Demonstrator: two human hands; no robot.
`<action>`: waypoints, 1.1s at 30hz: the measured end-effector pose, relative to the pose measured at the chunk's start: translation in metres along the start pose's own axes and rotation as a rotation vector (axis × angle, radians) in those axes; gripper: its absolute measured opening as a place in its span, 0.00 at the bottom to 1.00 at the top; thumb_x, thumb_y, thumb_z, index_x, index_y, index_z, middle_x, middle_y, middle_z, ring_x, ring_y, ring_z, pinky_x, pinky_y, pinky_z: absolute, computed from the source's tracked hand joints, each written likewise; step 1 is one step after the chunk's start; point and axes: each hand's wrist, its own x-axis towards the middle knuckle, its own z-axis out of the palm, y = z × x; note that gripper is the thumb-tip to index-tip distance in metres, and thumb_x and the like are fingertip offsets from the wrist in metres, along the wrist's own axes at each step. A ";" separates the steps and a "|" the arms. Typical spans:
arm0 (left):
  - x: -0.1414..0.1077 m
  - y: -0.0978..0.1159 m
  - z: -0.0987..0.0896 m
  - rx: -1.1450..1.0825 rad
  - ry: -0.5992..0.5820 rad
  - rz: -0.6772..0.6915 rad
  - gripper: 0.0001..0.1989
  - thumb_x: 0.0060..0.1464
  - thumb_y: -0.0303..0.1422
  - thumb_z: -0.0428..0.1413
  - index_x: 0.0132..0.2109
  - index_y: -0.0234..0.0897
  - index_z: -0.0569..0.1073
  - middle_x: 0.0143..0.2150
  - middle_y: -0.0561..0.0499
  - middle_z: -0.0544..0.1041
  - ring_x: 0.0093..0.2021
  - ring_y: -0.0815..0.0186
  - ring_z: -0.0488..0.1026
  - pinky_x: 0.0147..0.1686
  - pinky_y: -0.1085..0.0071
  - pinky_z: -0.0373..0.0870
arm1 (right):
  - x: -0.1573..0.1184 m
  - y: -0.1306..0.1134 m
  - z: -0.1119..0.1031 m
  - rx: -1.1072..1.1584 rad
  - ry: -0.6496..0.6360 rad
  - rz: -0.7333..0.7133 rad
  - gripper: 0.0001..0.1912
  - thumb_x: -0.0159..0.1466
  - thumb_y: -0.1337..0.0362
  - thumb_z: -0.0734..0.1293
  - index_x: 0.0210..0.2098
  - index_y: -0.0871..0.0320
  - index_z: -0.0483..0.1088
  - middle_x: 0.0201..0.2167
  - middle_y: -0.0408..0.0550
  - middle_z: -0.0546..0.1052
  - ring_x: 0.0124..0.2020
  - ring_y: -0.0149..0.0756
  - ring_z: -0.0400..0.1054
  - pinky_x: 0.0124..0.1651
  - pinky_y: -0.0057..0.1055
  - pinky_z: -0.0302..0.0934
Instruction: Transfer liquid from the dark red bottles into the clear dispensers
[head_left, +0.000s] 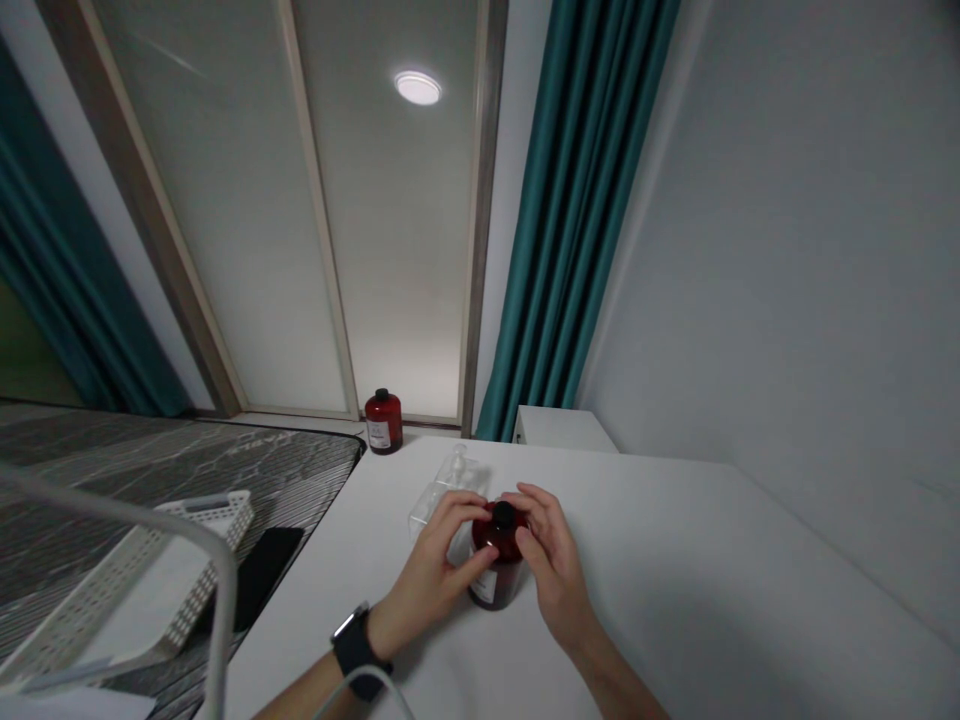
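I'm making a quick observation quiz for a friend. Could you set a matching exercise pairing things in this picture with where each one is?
Things
1. Black-strapped watch
2. Red bottle with black cap
3. Second red bottle
4. White perforated basket

Places
A. Upright, beyond the table's far edge
B. On the left wrist
C. Left of the table, over the grey-veined surface
D. Between the left hand and right hand, on the white table

Pairs: 1-B; 2-D; 3-A; 4-C
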 end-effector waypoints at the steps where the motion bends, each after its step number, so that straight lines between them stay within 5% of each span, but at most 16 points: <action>1: 0.000 0.000 0.000 0.001 -0.001 0.000 0.14 0.59 0.27 0.59 0.51 0.44 0.71 0.52 0.47 0.71 0.55 0.59 0.69 0.55 0.61 0.68 | 0.000 0.000 0.000 0.000 0.004 -0.004 0.19 0.68 0.54 0.64 0.57 0.51 0.63 0.52 0.51 0.74 0.55 0.43 0.69 0.62 0.41 0.59; 33: 0.002 0.001 -0.001 0.017 0.005 0.006 0.14 0.59 0.26 0.59 0.51 0.44 0.71 0.51 0.47 0.72 0.54 0.59 0.71 0.54 0.62 0.69 | 0.000 -0.001 -0.001 -0.039 -0.019 -0.027 0.16 0.69 0.56 0.63 0.54 0.51 0.65 0.49 0.50 0.72 0.55 0.43 0.68 0.61 0.40 0.60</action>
